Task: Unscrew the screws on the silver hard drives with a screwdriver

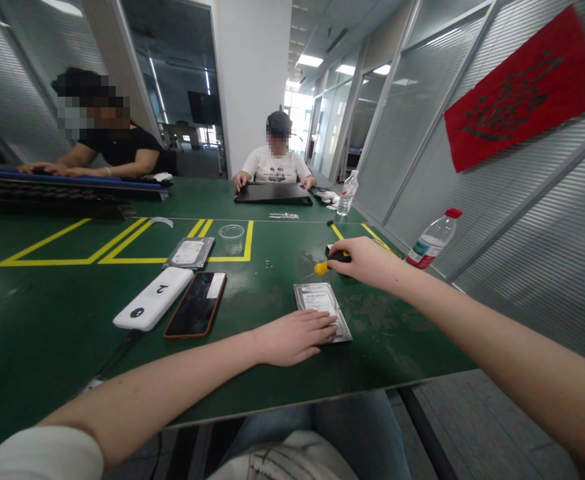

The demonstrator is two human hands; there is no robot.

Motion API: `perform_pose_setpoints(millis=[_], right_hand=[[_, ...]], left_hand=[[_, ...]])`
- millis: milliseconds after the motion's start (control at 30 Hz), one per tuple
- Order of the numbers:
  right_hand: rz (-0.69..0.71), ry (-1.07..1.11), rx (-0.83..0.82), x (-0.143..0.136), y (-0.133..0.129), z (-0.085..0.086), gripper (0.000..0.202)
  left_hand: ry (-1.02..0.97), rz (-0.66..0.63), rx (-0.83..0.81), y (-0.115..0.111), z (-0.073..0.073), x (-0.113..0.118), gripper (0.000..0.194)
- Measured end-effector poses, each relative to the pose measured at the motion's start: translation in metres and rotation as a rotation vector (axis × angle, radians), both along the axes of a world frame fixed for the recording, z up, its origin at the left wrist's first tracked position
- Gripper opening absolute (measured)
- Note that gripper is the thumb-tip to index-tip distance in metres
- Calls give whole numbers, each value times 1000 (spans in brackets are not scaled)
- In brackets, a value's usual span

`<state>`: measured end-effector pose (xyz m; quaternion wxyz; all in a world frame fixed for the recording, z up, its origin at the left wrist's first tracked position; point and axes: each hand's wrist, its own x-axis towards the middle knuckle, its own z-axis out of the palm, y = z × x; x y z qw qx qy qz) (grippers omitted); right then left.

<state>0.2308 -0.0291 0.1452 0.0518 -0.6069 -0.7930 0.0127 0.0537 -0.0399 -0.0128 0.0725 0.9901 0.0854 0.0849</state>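
A silver hard drive (315, 293) lies label up on the green table, near its front edge. My left hand (292, 337) rests flat on the drive's lower part, fingers stretched to the right. Above and right of the drive, my right hand (355, 257) is closed around a screwdriver (321, 268) with a yellow and black handle. Its thin shaft points left, over the table beyond the drive's far edge. Several tiny screws (267, 265) lie on the table to the left of the screwdriver tip.
Left of the drive are a phone (197, 305), a white power bank (153, 300), a second hard drive (190, 252) and a clear cup (232, 239). Bottles (435, 238) stand at the right. Two people sit across the green table (47, 333), one holding a black panel (273, 194).
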Motion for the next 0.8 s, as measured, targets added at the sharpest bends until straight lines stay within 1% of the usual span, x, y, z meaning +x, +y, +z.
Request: perform_pose_setpoints(millis=[167,267,400,500,567,600,633,667,733,767,800], right_hand=[[2,24,0,-4,10,-11,22],[3,45,-27,-5,9,-15,21],[-1,63,-6,-4,7,-21,20],[-10,91,28,1,8,-27,18],[-10,155,45,7,9,-31,16],[-15,206,56,12,11,-32,15],[-28,268,74,17,12,-34,15],[-59,336,101,23,14,-36,16],[-122,458,172,34,17,-42,21],[-154,522,189,39,19,-46,25],[-191,597,182,42,22,-51,29]], left_hand=[[-2,18,1,2,-1,-2,51],[6,17,-4,2,1,-3,51],[-4,13,-22,0,3,-2,52],[-61,-20,-59,1,3,-3,50],[-153,-33,-119,7,2,-5,42],[-230,8,-166,12,1,-7,33],[-313,98,-205,18,-1,-8,26],[-395,239,-226,26,-3,-9,23],[-525,568,-247,45,-9,-11,17],[-557,674,-275,54,-12,-12,14],[-560,732,-321,62,-15,-12,18]])
